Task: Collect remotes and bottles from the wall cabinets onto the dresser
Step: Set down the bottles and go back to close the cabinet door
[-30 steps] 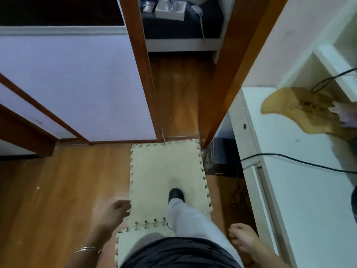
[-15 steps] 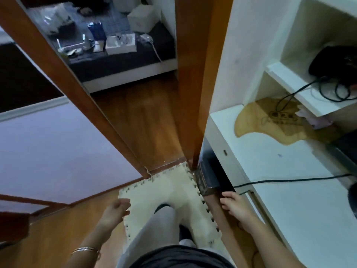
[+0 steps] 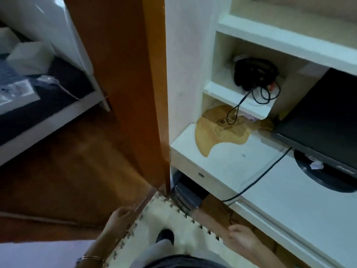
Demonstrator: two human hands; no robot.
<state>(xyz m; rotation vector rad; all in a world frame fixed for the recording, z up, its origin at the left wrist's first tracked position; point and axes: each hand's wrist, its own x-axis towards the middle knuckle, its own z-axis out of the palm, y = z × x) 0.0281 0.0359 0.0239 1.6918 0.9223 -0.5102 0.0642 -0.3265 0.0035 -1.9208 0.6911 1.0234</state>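
Observation:
My left hand (image 3: 120, 217) hangs low over the floor at the edge of the foam mat (image 3: 164, 215), fingers loosely curled and holding nothing. My right hand (image 3: 241, 237) is low on the right, fingers apart and empty, just in front of the white dresser (image 3: 289, 194). Above the dresser top, white wall shelves (image 3: 237, 97) hold a black device with coiled cables (image 3: 255, 74). A wooden fan-shaped board (image 3: 214, 130) lies at the back of the dresser top. No remote or bottle can be made out in this blurred view.
A dark monitor (image 3: 324, 120) on a round stand takes the right of the dresser, with a black cable (image 3: 264, 173) trailing off the front edge. A brown door frame (image 3: 135, 84) stands left of the shelves. Beyond it a bed (image 3: 38, 93) carries papers. A black box (image 3: 185, 198) sits under the dresser.
My view has swung up and to the right, bringing the shelves and monitor into sight. Both hands stay low and empty; my foot has stepped forward on the mat.

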